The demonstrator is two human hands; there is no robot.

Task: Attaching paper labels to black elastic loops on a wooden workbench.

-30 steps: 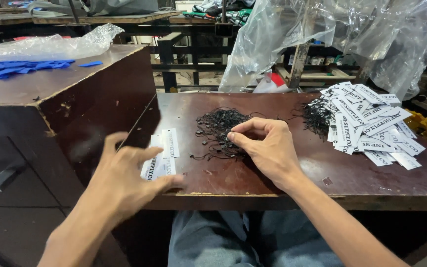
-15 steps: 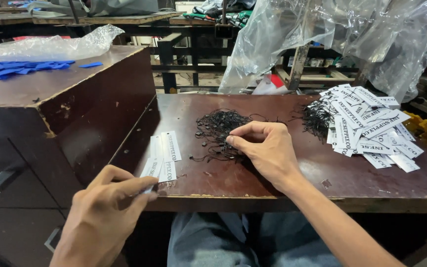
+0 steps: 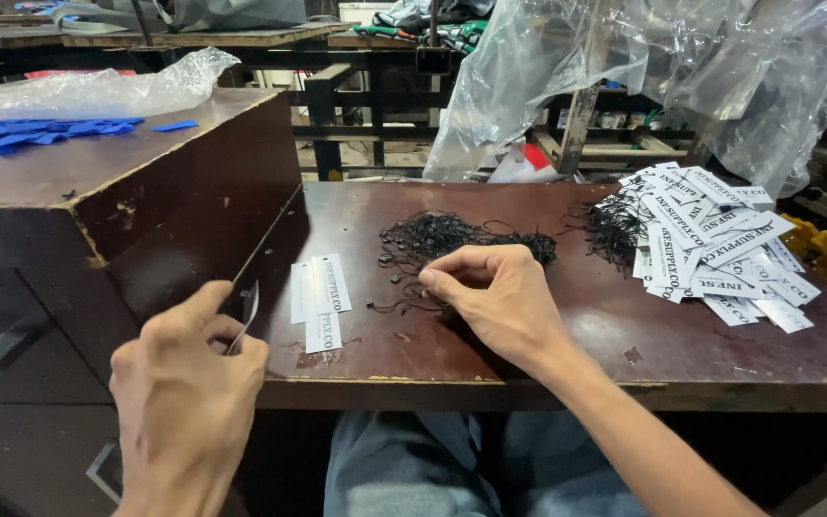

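Leftmost, a thin white paper tag (image 3: 246, 321) is pinched in the left hand (image 3: 189, 402) off the counter (image 3: 567, 354) edge | three white tags (image 3: 320, 302) are laid flat | black string pile (image 3: 461, 237) is pinched at by right hand (image 3: 495, 302) fingertips | white tag heap (image 3: 710, 244) is seen far right.
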